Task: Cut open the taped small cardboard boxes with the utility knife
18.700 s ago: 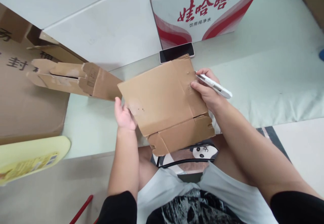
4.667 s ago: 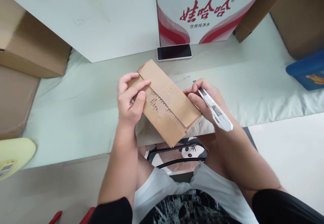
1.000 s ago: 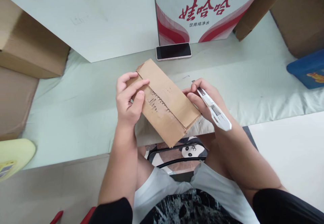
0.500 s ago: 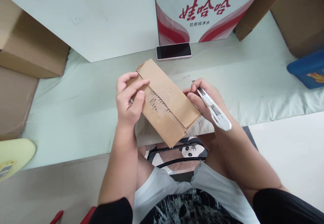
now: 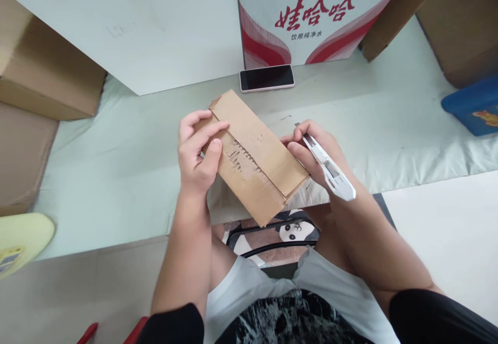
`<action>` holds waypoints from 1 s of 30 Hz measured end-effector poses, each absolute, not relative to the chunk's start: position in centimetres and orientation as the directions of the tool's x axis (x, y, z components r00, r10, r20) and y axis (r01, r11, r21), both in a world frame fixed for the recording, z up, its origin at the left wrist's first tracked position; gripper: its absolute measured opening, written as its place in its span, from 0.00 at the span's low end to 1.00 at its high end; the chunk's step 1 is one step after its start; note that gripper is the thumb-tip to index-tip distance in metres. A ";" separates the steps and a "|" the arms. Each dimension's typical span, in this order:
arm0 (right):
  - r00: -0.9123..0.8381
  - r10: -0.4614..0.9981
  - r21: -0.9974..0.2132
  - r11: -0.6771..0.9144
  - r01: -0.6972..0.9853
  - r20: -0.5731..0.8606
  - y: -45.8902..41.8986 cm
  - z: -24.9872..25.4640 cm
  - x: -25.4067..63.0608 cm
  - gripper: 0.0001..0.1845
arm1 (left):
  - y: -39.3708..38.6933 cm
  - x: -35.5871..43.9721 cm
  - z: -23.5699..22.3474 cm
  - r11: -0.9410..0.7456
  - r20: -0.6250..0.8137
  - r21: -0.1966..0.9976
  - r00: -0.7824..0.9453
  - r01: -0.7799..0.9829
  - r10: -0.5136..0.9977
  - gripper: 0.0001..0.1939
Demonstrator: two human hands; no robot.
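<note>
Cardboard box [image 5: 264, 152], brown and oblong, sat between left hand [image 5: 199, 149], clasping one end, and right hand [image 5: 317, 144], gripping a white plastic cutter [image 5: 333, 173] whose blade [image 5: 298, 124] could cut either hand should the box slip.

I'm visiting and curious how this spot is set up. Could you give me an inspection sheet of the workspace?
Surface: pale green cloth, creased along its front edge at right.
Job's things: cardboard box, torn along its seam; white utility knife.
Clutter: smartphone lying behind the box; thin dark scrap nearby.
Hands: left hand grips the box; right hand holds the knife, fingers at the box's edge.
Cables: nothing seen.
Surroundings: white carton with red lettering at the back; blue container at right; pale yellow container at left.
</note>
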State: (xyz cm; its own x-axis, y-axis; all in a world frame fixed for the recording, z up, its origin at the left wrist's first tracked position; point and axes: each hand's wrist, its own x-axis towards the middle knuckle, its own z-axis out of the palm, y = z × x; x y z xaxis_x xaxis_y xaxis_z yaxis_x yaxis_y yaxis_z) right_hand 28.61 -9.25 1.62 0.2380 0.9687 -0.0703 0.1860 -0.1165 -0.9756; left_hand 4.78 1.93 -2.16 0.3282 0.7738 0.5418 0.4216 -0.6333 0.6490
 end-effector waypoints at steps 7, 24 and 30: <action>0.241 0.968 -0.978 -0.108 0.178 -0.063 -9.3 1.7 28.6 0.15 | 1.9 4.7 -2.2 -0.650 0.557 0.647 0.335 0.400 0.760 0.22; 0.241 0.969 -0.980 -0.094 0.174 -0.050 -9.2 1.3 28.6 0.15 | 1.9 4.8 -2.3 -0.662 0.574 0.638 0.330 0.392 0.749 0.19; 0.241 0.970 -0.983 -0.076 0.169 -0.034 -9.2 1.2 28.6 0.15 | 1.9 4.8 -2.3 -0.689 0.607 0.638 0.327 0.344 0.724 0.16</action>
State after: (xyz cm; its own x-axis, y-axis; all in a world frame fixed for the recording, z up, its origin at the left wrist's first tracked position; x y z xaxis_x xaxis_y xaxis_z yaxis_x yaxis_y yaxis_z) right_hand 28.59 -9.25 1.22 0.2405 0.9701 -0.0337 0.1695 -0.0762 -0.9826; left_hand 4.82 1.87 -2.32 0.3275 0.7244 0.6066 0.3438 -0.6894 0.6376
